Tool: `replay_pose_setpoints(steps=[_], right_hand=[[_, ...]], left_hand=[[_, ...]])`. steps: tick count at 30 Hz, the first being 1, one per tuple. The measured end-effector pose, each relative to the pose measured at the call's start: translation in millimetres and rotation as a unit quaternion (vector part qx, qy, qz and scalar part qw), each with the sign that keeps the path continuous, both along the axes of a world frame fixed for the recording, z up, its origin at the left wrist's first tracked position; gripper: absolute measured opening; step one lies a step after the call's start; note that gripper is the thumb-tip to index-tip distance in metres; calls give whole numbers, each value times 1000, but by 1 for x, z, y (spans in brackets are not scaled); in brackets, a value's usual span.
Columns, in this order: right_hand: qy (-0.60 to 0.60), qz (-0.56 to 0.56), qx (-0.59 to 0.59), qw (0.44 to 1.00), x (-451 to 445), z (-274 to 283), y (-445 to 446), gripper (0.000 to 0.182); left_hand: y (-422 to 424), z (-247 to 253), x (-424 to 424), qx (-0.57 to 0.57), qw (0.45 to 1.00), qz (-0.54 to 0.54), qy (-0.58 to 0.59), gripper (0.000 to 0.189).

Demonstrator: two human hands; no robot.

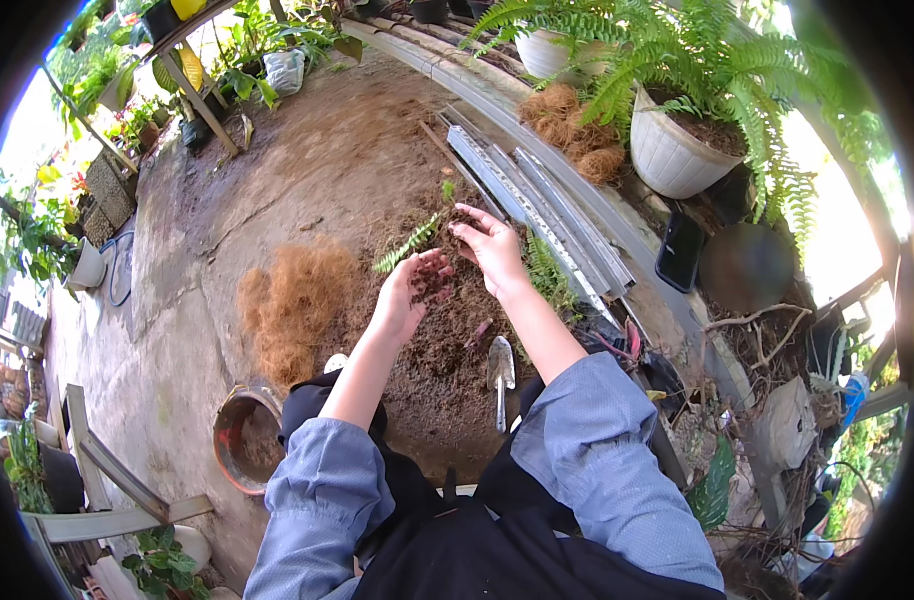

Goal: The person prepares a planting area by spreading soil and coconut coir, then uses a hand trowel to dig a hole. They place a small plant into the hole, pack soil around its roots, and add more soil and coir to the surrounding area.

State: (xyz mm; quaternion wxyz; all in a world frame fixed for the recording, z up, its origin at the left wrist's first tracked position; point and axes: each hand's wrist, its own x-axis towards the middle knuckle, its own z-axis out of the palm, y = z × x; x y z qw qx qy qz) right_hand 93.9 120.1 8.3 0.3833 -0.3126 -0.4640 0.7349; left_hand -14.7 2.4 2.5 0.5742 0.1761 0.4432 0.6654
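My right hand pinches the soil-covered root clump of a small fern, whose frond points down to the left. Palm up and fingers curled, my left hand holds loose dark soil just below the frond. Both hands are above a heap of brown soil on the ground. A metal hand trowel lies on the heap's near right side, its handle towards me. To the left is a pile of brown coir fibre. More cut fern fronds lie right of my right hand.
An empty-looking clay pot stands at the lower left. Metal channels lie at the right, beside a raised edge. Beyond them are a white potted fern, more coir fibre and a black phone. A wooden chair frame is at the far left.
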Motion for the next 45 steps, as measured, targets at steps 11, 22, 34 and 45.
replay_pose_setpoints(steps=[11,22,34,45], right_hand=[[-175,30,442,879,-12,1,-46,38],[-229,51,586,776,0,26,-52,41],[-241,79,620,743,14,18,-30,36],[-107,-56,617,777,24,51,-44,25]], left_hand=[[13,-19,-11,6,988,141,-56,36],[21,-24,-14,53,966,176,-181,36],[32,-32,-11,43,968,150,-198,29],[48,-39,-64,46,954,238,-178,24]])
